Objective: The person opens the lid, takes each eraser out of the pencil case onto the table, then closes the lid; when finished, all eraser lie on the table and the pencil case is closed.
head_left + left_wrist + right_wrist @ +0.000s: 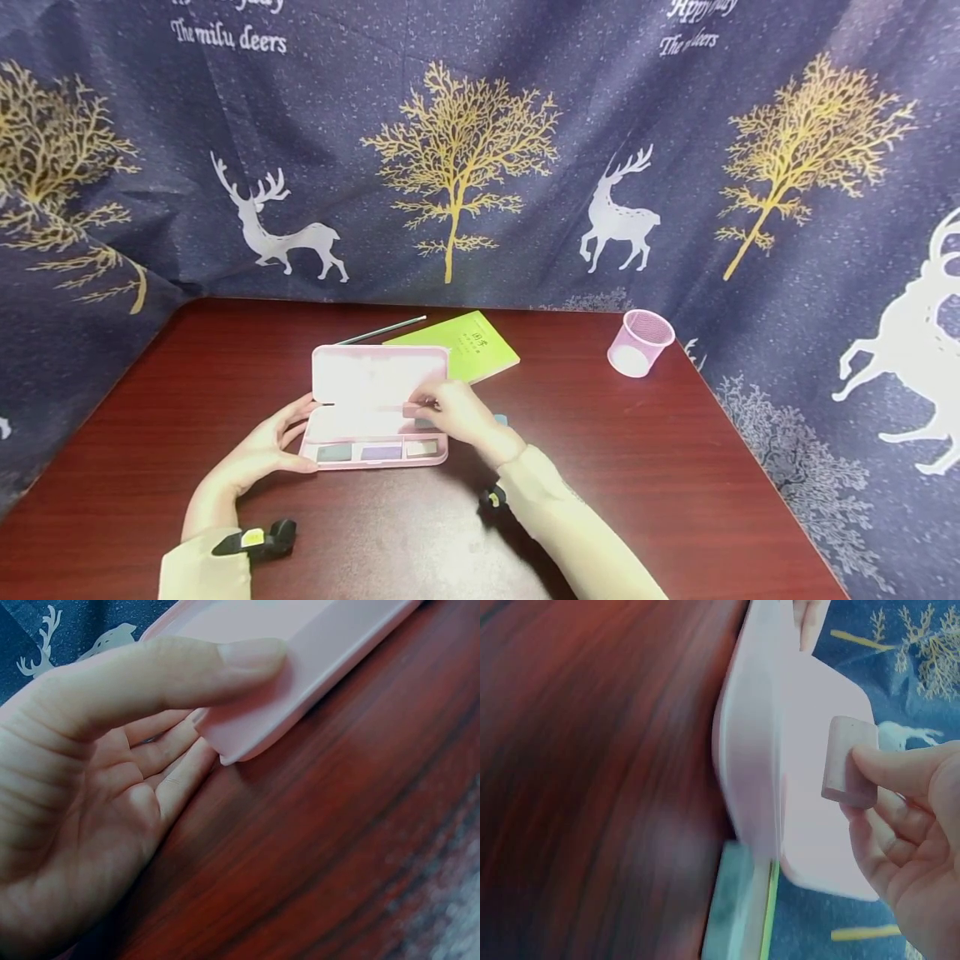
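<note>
A pink pencil case [378, 374] stands on the table with its lid raised. Blocks lie in its front compartments: a dark green one [334, 452], a purple one [381, 453] and a pale one [422, 448]. My left hand [262, 446] holds the case's left end, thumb over the front corner and fingers at the side; the left wrist view shows the thumb [251, 661] on the pink edge. Above the case's right part, my right hand [461, 414] pinches a pinkish-brown eraser [849, 761] between thumb and fingers.
A blue-green block [731, 892] lies on the table right of the case. Behind the case are a green book [480, 346] and a pencil [382, 330]. At the back right stands a pink mesh cup [637, 346]. A patterned cloth [525, 250] hangs behind the table.
</note>
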`<state>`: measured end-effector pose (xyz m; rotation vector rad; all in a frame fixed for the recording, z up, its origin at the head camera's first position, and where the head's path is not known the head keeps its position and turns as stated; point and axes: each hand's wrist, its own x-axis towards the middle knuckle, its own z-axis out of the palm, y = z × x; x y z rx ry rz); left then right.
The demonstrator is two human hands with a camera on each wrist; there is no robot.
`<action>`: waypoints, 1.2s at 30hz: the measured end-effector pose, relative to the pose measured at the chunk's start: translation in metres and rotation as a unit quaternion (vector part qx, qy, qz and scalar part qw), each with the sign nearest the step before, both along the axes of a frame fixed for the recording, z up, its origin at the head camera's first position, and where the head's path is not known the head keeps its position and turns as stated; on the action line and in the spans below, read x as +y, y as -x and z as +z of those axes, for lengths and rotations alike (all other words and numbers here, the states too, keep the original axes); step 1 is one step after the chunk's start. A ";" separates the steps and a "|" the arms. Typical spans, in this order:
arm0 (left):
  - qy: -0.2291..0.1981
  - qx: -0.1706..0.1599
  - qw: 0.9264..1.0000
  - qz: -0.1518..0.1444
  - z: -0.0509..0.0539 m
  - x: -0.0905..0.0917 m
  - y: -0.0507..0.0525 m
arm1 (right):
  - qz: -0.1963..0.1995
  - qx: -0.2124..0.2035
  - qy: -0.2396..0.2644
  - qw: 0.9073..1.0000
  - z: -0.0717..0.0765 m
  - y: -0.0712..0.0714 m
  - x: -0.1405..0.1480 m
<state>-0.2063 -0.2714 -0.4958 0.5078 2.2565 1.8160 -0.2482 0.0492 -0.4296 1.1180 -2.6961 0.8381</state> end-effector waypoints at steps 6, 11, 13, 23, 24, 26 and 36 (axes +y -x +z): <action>-0.008 0.006 1.000 -0.008 0.001 0.001 0.002 | -0.033 0.003 0.034 0.999 -0.003 0.003 0.029; -0.002 0.003 1.000 -0.008 0.001 0.001 0.002 | -0.075 -0.002 0.050 0.996 -0.009 0.007 0.058; -0.002 0.000 1.000 -0.008 0.000 0.001 0.002 | -0.093 -0.009 0.055 0.994 -0.011 0.009 0.071; -0.002 -0.006 1.000 0.002 -0.001 0.000 -0.001 | -0.130 -0.051 0.052 0.989 -0.017 0.012 0.125; -0.002 -0.006 1.000 0.001 -0.001 0.000 -0.001 | -0.131 -0.056 0.052 0.988 -0.017 0.011 0.129; -0.002 -0.005 1.000 0.000 0.000 0.000 -0.001 | -0.132 -0.066 0.045 0.988 -0.019 0.010 0.136; 0.003 0.004 1.000 0.003 -0.002 -0.001 0.000 | -0.095 -0.088 0.006 0.992 -0.024 0.006 0.152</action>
